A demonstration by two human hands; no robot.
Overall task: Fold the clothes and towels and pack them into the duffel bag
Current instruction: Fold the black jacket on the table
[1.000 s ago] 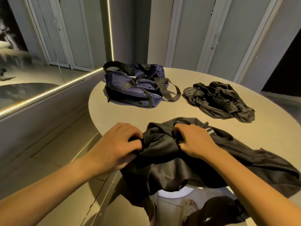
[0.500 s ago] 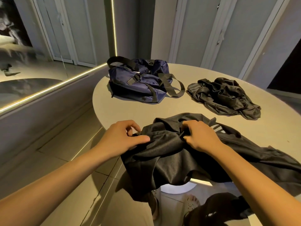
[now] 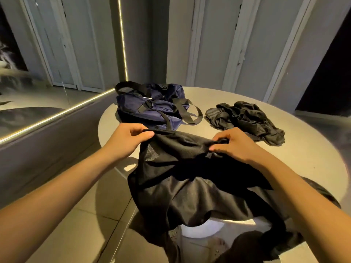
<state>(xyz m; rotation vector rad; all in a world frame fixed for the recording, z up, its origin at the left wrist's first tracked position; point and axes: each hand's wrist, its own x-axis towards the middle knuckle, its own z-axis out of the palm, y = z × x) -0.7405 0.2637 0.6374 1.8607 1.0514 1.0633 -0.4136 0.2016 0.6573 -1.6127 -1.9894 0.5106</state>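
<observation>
Two hands grip one black garment [image 3: 190,168] by its upper edge, and they are set apart with that edge drawn between them. Your left hand [image 3: 131,141] pinches the left corner between thumb and curled fingers. Your right hand [image 3: 233,147] has its fingers curled into a bunch of fabric at the other end. A patch of mesh shows in the cloth just below your left hand. The garment is held over the near side of the round bench [image 3: 303,158], and its lower part hangs down past the rim toward the tiled floor [image 3: 91,221].

Just beyond your left hand the navy duffel bag [image 3: 152,111] lies on the bench's far left. Its black straps are slack and one loop rests on the surface to its right. I cannot tell whether the bag is zipped. To the right of it, near but not touching, sits a crumpled black garment pile [image 3: 245,120], beyond your right hand.

A lit strip [image 3: 57,115] runs along the mirrored wall on your left, and pale panelled doors [image 3: 214,44] stand behind the bench.
</observation>
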